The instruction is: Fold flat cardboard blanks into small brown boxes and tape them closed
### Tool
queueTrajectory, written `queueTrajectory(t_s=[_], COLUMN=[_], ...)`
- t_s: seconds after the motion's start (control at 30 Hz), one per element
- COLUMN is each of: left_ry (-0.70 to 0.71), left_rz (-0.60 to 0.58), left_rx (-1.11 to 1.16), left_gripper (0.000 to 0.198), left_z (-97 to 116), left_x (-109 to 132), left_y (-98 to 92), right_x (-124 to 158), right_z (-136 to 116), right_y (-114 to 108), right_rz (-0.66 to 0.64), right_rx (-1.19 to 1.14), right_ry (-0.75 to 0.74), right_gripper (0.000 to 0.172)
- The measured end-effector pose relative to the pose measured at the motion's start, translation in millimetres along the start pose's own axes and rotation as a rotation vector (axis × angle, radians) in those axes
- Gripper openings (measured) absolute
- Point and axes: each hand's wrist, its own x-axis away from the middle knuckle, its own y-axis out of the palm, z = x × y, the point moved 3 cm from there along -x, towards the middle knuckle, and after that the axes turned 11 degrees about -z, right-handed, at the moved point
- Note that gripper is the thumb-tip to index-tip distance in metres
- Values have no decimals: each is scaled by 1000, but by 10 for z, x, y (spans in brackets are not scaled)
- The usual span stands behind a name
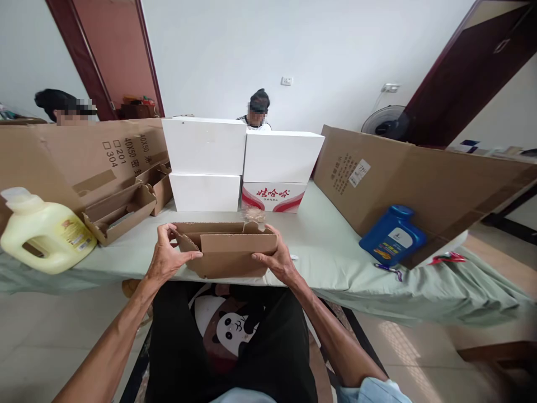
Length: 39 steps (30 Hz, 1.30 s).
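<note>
A small open brown cardboard box [239, 253] sits at the table's front edge, right before me. My left hand [168, 253] grips its left end, thumb on the near side and fingers behind the corner. At the right end, my right hand [277, 256] is closed on the box, thumb pressed to the front panel. A flap leans inward at the left. Behind the box is a crumpled piece of clear plastic [254, 215]. The inside bottom of the box is hidden.
White boxes [205, 193] are stacked behind. Large cartons [390, 179] flank both sides. At left stand a pale yellow jug [50, 232] and open cardboard trays [126, 210]; at right lean a blue bottle [392, 235] and a purple pen-like item [389, 271]. Two people sit across.
</note>
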Motion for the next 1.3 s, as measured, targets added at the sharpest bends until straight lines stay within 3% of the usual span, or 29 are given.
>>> queueTrajectory(t_s=[0.13, 0.23, 0.3, 0.37, 0.5, 0.57, 0.7, 0.83, 0.93, 1.07, 1.2, 1.3], left_ry=[-80, -100, -52, -19, -89, -89, -86, -58, -11, -50, -182, -224], left_rz=[158, 217, 190, 123, -39, -115, -181, -180, -134, 113, 170, 124], left_rx=[-147, -205, -170, -161, -297, -315, -307, -290, -392, -730, -930, -998], left_gripper=[94, 96, 98, 94, 69, 55, 41, 31, 24, 30, 55, 63], left_z=[69, 125, 135, 85, -281, -521, -784, -594, -445, -461, -725, -968], left_x=[-3, -73, -162, -244, -230, -125, 153, 377, 418, 460, 387, 185], left_y=[34, 84, 120, 134, 139, 196, 400, 466, 300, -276, -836, -1019], right_x=[195, 371, 472, 564, 739, 751, 498, 6, -407, -826, -1023, -1130], right_z=[174, 198, 192, 186, 259, 398, 790, 1098, 1424, 2035, 2464, 2604], right_y=[212, 200, 45, -287, -1338, -1821, -2428, -2592, -2615, -2656, -2708, -2742], right_rz=[-290, -298, -242, -71, 585, 800, 864, 803, 733, 637, 548, 511], right_rx=[-195, -111, -41, 9, 181, 332, 516, 534, 539, 575, 654, 658], right_ry=[141, 162, 179, 200, 199, 291, 597, 788, 880, 868, 881, 913], right_gripper=[52, 41, 43, 45, 48, 53, 54, 49, 41, 28, 26, 26])
